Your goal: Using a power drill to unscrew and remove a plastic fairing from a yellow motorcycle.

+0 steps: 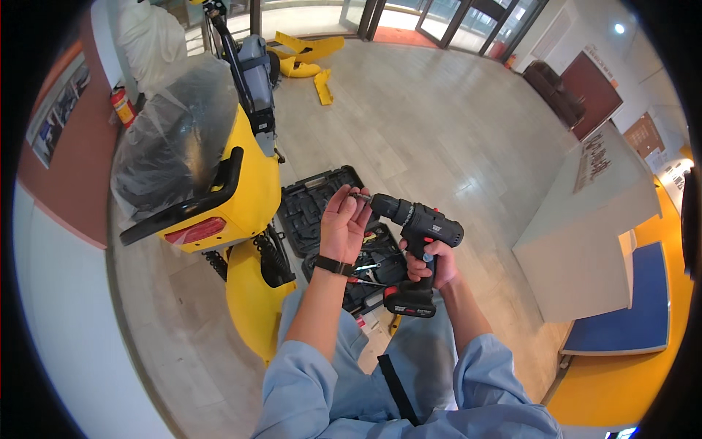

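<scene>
A black cordless drill (418, 223) is held by its handle in my right hand (433, 265), fingers wrapped round the grip. Its chuck points left, toward my left hand (344, 227), which is raised with the palm facing me. The thumb and fingertips of that hand close on the slim metal bit (361, 197) at the chuck's front; its tip is partly hidden by the fingers. Below both hands an open black tool case (297, 218) lies on the floor, with pliers, screwdrivers and other hand tools in its nearer half.
To the left stands a yellow scooter (256, 172) with a plastic-wrapped seat (183, 135). Loose yellow panels (311, 50) lie on the floor farther off. A fire extinguisher (123, 107) is by the left wall. At right is a white counter (578, 241), with a dark sofa (552, 91) beyond.
</scene>
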Demonstrator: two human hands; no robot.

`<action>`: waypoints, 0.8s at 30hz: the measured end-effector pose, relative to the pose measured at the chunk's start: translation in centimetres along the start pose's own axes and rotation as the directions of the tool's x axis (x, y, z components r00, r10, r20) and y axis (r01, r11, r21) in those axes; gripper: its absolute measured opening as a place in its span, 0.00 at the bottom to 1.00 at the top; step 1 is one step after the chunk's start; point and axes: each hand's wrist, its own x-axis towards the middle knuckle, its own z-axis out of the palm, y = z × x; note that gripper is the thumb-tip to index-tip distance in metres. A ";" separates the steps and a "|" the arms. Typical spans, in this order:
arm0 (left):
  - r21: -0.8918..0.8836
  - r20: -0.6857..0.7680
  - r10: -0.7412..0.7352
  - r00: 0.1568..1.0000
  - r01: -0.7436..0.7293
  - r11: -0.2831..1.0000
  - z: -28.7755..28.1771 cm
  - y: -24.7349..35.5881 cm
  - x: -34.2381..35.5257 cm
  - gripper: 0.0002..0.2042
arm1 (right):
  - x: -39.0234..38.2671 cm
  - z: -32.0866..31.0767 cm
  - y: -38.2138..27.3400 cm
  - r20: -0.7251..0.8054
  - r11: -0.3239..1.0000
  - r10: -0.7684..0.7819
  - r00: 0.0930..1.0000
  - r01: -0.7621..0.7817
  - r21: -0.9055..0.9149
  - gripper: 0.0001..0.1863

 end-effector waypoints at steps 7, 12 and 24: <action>0.172 -0.101 -0.010 0.995 0.028 0.985 -0.5 -1.0 1.1 0.11 | 1.2 -3.9 -0.5 0.100 1.000 -0.004 0.995 0.003 0.012 0.30; 0.443 -0.217 0.042 0.975 0.060 0.895 0.7 -0.9 1.1 0.09 | 1.5 -6.2 -0.8 0.078 0.999 -0.020 0.997 0.023 -0.039 0.28; 0.279 -0.204 -0.036 0.978 0.093 0.956 -1.2 -0.1 0.4 0.09 | 3.5 -8.2 2.9 0.137 0.881 -0.230 0.964 0.266 -0.391 0.14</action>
